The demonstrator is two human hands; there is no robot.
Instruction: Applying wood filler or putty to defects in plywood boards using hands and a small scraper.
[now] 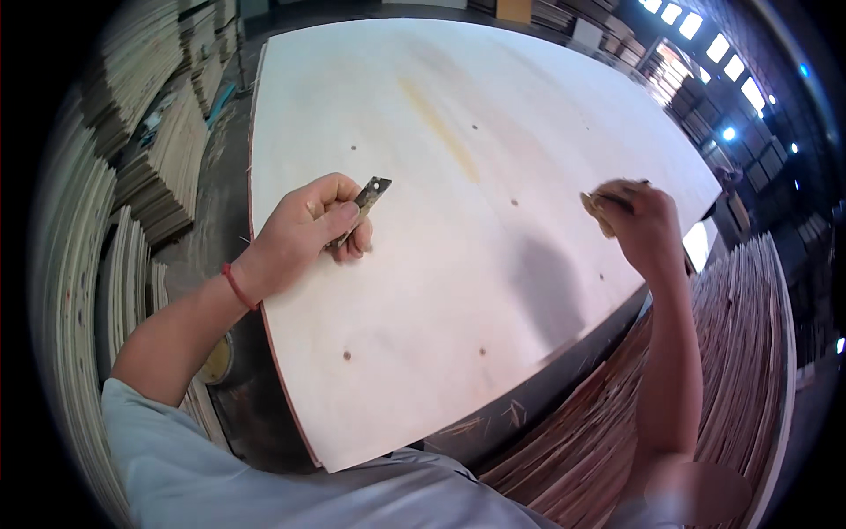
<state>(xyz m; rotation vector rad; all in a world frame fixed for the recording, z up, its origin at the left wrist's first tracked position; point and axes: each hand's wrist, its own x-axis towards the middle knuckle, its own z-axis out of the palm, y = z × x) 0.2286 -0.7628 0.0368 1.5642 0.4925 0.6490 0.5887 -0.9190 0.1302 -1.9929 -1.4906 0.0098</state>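
Over the left part of a large pale plywood sheet (423,264), my left hand (313,220) is closed around a narrow flat scraper blade (374,189). The blade is dark metal with holes near its tip, and looks smeared with pale paste. My right hand (650,220) is raised near the sheet's right side, its fingers curled on a tan putty-like lump (603,215). A dark thin edge shows beside the lump; the rest is hidden by the fingers. Several small brown spots (347,356) dot the sheet, and a yellowish streak (441,132) runs across its far half.
Stacked boards (159,176) stand along the left. A tall stack of rough-edged veneer sheets (723,353) rises close on the right. Splinters lie on a dark surface (493,423) below the near edge. A round container (217,360) sits low at left. Further stacks fill the background.
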